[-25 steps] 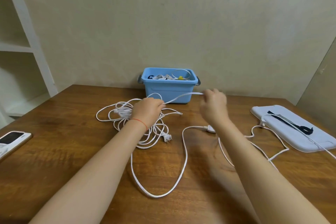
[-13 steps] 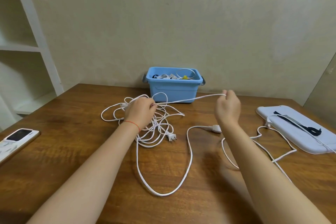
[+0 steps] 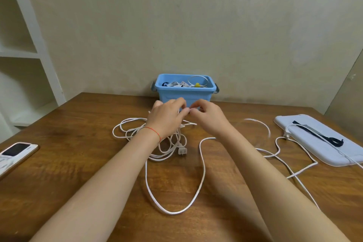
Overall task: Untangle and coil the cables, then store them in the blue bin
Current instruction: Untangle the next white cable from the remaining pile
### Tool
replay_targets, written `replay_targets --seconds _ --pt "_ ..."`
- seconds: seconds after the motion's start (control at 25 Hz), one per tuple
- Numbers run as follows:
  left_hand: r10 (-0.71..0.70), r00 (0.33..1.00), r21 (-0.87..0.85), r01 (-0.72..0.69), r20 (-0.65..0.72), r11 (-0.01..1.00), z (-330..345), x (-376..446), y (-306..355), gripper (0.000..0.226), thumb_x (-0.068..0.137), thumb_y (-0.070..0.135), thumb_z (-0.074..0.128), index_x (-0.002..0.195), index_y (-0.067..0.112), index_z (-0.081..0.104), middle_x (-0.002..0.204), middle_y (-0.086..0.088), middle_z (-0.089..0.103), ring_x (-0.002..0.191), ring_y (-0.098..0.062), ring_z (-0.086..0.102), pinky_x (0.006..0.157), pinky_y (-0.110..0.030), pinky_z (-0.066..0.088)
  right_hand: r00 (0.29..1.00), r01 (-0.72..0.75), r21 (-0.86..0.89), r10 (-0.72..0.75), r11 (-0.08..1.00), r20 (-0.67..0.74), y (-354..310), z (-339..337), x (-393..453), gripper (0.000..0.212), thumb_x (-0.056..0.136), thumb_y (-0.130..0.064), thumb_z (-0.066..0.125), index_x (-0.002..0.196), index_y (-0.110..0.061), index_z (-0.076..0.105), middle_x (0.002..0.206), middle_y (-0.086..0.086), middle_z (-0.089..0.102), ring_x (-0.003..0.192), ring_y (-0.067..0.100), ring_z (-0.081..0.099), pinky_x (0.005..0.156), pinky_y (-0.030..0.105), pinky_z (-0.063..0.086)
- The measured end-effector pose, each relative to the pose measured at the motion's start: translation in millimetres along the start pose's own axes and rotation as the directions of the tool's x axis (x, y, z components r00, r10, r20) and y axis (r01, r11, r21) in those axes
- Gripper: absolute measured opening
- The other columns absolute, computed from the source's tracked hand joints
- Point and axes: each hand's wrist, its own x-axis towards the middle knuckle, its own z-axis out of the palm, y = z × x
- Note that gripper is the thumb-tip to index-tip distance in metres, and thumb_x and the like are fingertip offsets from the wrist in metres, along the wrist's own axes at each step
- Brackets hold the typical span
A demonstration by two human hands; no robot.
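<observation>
Left hand (image 3: 167, 116) and right hand (image 3: 209, 117) meet fingertip to fingertip just in front of the blue bin (image 3: 185, 92), fingers of both curled and pinching the white cable (image 3: 202, 171). Cable bundle lies tangled on the counter (image 3: 78, 163) under the left wrist, one long loop trailing toward the viewer. Bin at the far edge holds coiled cables.

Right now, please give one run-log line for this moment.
stage: coiling | left hand: grips white cable | right hand: pinches same cable | blue bin: holds cables
</observation>
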Motion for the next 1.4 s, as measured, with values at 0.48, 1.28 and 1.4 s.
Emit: replay_targets --seconds 0.48,1.28,1.4 --pt "-0.245 0.968 0.261 0.224 0.052 0.939 -8 -11 -48 0.026 0.100 0.031 0.041 0.099 0.028 0.067 0.085 0.005 0.065 0.092 -0.018 0.055 0.096 -0.038 0.030 0.643 -0.143 0.379 0.377 0.914 -0.667 62 -55 7 0.020 0.099 -0.020 0.052 0.086 -0.009 0.061 0.075 0.004 0.057 0.073 0.020 0.050 0.057 0.025 0.031" --pt "-0.265 0.964 0.310 0.255 -0.009 0.916 2 -11 -47 0.028 0.100 0.021 0.044 0.109 0.030 0.069 0.108 0.006 0.069 0.112 -0.019 0.055 0.109 -0.046 0.024 0.799 -0.248 0.018 0.215 0.969 -0.562 47 -35 6 0.032 0.104 -0.020 0.042 0.093 0.001 0.064 0.093 0.019 0.066 0.086 0.032 0.056 0.064 0.032 0.024" --pt "-0.337 0.938 0.296 0.301 0.077 0.907 3 -6 -46 0.029 0.102 0.025 0.046 0.122 0.033 0.064 0.119 0.001 0.065 0.114 -0.022 0.056 0.105 -0.046 0.029 0.787 -0.289 0.054 0.269 0.956 -0.555 57 -34 7 0.029 0.104 -0.018 0.041 0.098 0.000 0.064 0.097 0.016 0.066 0.090 0.031 0.056 0.067 0.030 0.028"
